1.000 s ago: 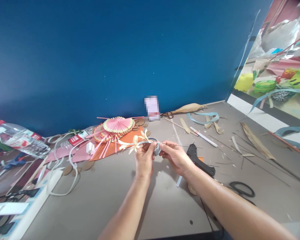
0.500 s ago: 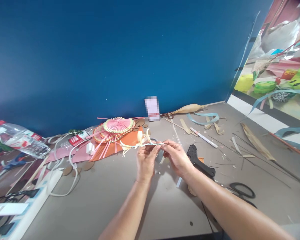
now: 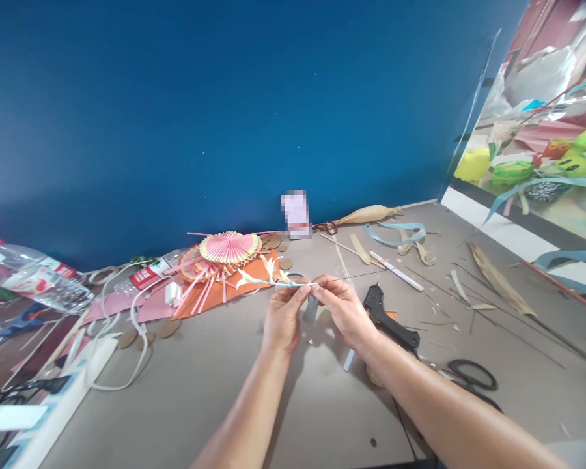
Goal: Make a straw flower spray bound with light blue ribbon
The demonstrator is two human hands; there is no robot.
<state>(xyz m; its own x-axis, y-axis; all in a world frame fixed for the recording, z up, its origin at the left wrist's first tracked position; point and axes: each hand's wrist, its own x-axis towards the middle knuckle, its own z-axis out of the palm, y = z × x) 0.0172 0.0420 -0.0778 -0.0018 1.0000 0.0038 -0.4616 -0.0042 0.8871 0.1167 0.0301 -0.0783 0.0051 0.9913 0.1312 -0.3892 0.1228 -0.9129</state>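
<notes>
An artificial flower with cream petals [image 3: 268, 270] and a thin wire stem [image 3: 286, 283], wrapped in pale blue, is held level above the table. My left hand [image 3: 282, 316] pinches the stem just behind the petals, thumb against fingers. Close beside it, my right hand [image 3: 342, 309] pinches the same stem between thumb and forefinger. Bare wire [image 3: 366, 276] sticks out to the right past those fingers. Between both hands a grey-blue strip [image 3: 310, 309] hangs down; which fingers grip it, I cannot tell.
A black glue gun [image 3: 393, 326] and black-handled scissors [image 3: 473, 376] lie by my right arm. Dried husks [image 3: 501, 280], wires and a white pen [image 3: 396, 271] are scattered right. Paper fans [image 3: 230, 247], plastic bottles [image 3: 39, 277] and a power strip [image 3: 78, 397] sit left.
The flower has turned about its stem, so its petals face differently. Both hands keep their pinch close together. The view has shifted slightly.
</notes>
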